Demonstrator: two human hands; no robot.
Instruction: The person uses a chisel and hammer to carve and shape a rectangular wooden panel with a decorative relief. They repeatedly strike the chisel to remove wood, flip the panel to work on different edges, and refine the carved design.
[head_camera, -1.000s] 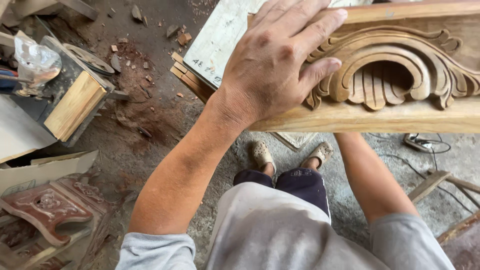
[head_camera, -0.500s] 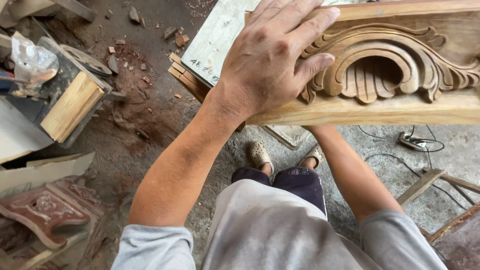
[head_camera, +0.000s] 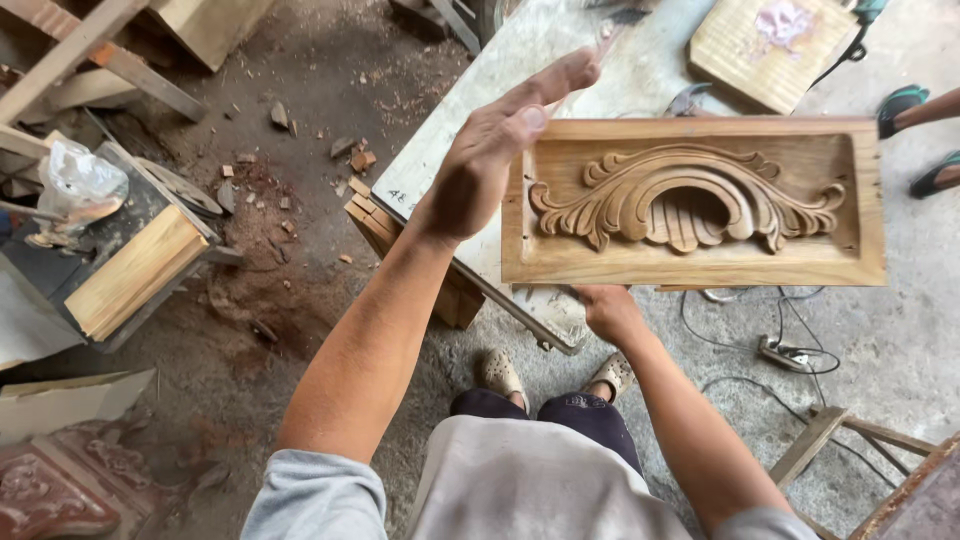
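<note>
The carved panel (head_camera: 692, 205) is held up in the air over the bench (head_camera: 470, 150), face toward the camera, level and roughly at chest height. Its relief looks finished in form: one arched scroll of leaves sits in a sunken field inside a plain raised frame, with clean edges all round. The wood is bare and pale, with no stain or varnish to be seen, so any surface finish seems left to do.

The right hand (head_camera: 606, 310) grips the panel's lower edge from below, fingers closed on it and mostly hidden behind the wood. The left hand (head_camera: 492, 165) is flat and open, fingers stretched out together, its edge at the panel's left side; it holds nothing, and whether it touches the frame I cannot tell.

Counted: one panel in hand, two hands, one bench. On the bench's far end lies one square block (head_camera: 772, 48) with a pinkish patch. On the floor below are one power strip (head_camera: 788, 354) with its cable, scattered wood chips (head_camera: 352, 160), and one dark carved piece (head_camera: 55, 490) at lower left. One plastic bag (head_camera: 78, 180) sits on a box at left. Another person's two sandalled feet (head_camera: 905, 100) show at the right edge.
</note>
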